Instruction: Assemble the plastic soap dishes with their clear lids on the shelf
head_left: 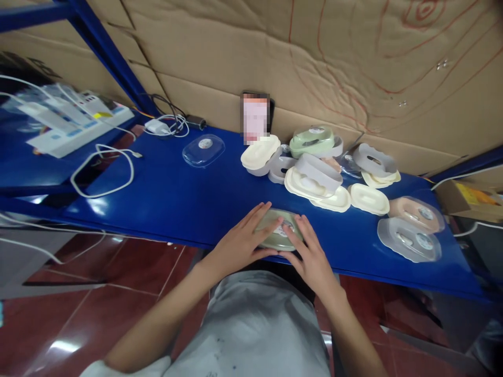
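Note:
A green soap box (pixel 275 242) with a clear lid and a round label lies near the front edge of the blue table, between my hands. My left hand (pixel 242 240) grips its left side, thumb along the near edge and a finger reaching over the label. On the right side, my right hand (pixel 310 255) holds the same box, its fingers over the lid and its thumb at the near edge. My fingers cover much of the lid. Just beyond lie cream trays (pixel 334 200) and a grey soap box part (pixel 319 173), stacked together.
Left of the pile lies a clear lid (pixel 203 150). A phone (pixel 257 118) leans on the cardboard wall behind. Another green box (pixel 312 140) sits at the back. Pink (pixel 416 213) and grey (pixel 406 238) lidded boxes are at right. A power strip (pixel 80 131) and cables are left.

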A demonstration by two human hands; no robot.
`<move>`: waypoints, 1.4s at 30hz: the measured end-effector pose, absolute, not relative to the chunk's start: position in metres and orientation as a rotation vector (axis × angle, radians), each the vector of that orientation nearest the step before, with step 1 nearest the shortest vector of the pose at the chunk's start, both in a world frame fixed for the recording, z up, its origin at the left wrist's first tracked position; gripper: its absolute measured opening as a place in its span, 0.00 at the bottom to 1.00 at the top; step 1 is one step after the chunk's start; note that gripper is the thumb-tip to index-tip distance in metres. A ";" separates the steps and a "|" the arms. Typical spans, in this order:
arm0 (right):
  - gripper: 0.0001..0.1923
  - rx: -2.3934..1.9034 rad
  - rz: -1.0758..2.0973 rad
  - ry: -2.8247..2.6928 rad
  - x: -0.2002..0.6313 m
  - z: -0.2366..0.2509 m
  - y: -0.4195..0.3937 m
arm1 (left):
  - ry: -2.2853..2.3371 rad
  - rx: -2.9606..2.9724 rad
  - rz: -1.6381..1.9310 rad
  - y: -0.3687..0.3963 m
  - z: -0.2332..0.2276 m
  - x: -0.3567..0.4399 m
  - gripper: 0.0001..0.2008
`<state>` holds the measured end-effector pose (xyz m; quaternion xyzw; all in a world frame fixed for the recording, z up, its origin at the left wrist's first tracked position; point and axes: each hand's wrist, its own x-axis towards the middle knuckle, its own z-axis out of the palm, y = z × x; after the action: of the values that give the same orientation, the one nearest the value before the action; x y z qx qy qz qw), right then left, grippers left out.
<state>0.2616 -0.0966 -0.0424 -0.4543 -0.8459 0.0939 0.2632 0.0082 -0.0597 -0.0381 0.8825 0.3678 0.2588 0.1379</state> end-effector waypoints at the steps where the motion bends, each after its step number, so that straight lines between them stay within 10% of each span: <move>1: 0.43 -1.224 0.252 -2.291 0.261 -0.042 -0.097 | 1.063 2.567 0.759 -0.060 -0.039 0.009 0.39; 14: 0.40 -1.371 0.391 -2.250 0.265 -0.040 -0.098 | 1.624 2.465 0.852 -0.067 -0.034 -0.086 0.27; 20: 0.32 -1.413 -0.106 -2.207 0.287 -0.022 -0.060 | 2.088 2.303 0.835 -0.058 -0.029 -0.151 0.29; 28: 0.12 -1.429 -0.409 -2.214 0.319 0.005 0.000 | 1.643 2.585 1.237 -0.043 -0.009 -0.055 0.23; 34: 0.08 -1.241 -0.195 -2.121 0.317 0.009 -0.020 | 1.162 2.699 0.884 -0.042 -0.009 0.038 0.24; 42: 0.09 -0.966 0.129 -2.352 0.287 -0.006 -0.078 | 1.363 2.530 1.487 -0.077 -0.035 0.031 0.18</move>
<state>0.2865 -0.0782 -0.0057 -0.3627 -0.8831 0.0485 0.2935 0.0308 -0.0769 -0.0345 0.7811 0.4206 0.4590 -0.0470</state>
